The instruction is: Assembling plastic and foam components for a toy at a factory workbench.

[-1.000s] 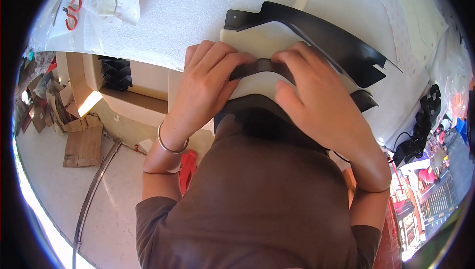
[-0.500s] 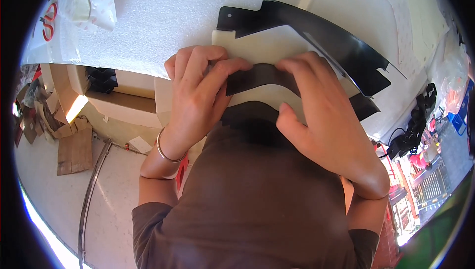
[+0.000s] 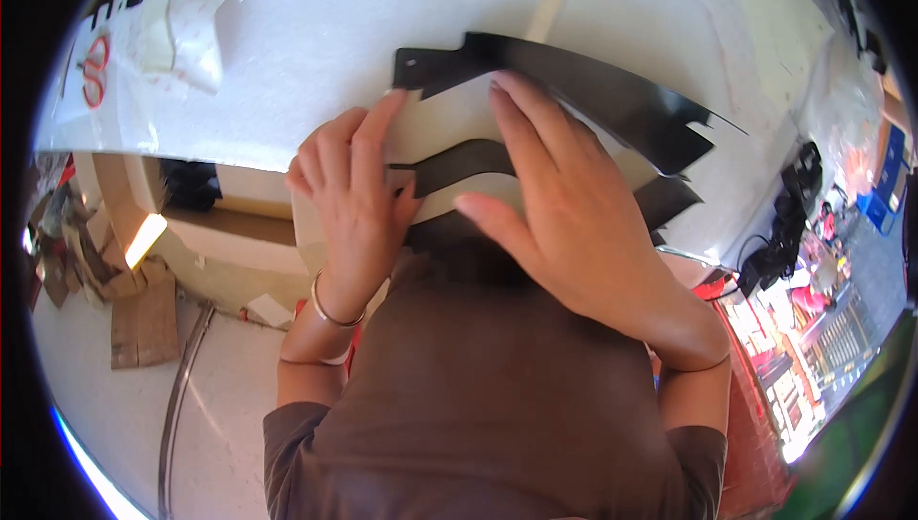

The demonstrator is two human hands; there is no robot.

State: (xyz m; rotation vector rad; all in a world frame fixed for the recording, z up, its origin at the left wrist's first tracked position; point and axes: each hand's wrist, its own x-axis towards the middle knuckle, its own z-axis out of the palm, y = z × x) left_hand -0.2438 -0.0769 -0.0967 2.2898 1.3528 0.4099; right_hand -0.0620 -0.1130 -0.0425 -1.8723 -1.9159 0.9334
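Note:
A cream-coloured sheet (image 3: 440, 123) lies on the work surface in front of me, with black curved parts on it. My left hand (image 3: 349, 176) rests at its left side, fingers apart, the index fingertip by the left end of the large glossy black curved piece (image 3: 622, 104). Over the sheet's right part spreads my right hand (image 3: 574, 219), fingers stretched out, its fingertips near that piece's inner edge. Between my hands runs a wavy black strip (image 3: 464, 161), partly covered by the right hand. Another black edge shows close to my shirt.
White foam sheeting (image 3: 316, 32) covers the surface. Red-handled scissors (image 3: 96, 70) lie at the far left. A cardboard box (image 3: 239, 233) with dark parts stands below the left edge. Black cable-like items (image 3: 789, 223) and a clear plastic bag (image 3: 846, 109) sit at the right.
Both hands have let go of the wavy strip's upper edge and straightened their fingers. The left hand has moved left; the right fingertips have moved up and left. The view has shifted slightly.

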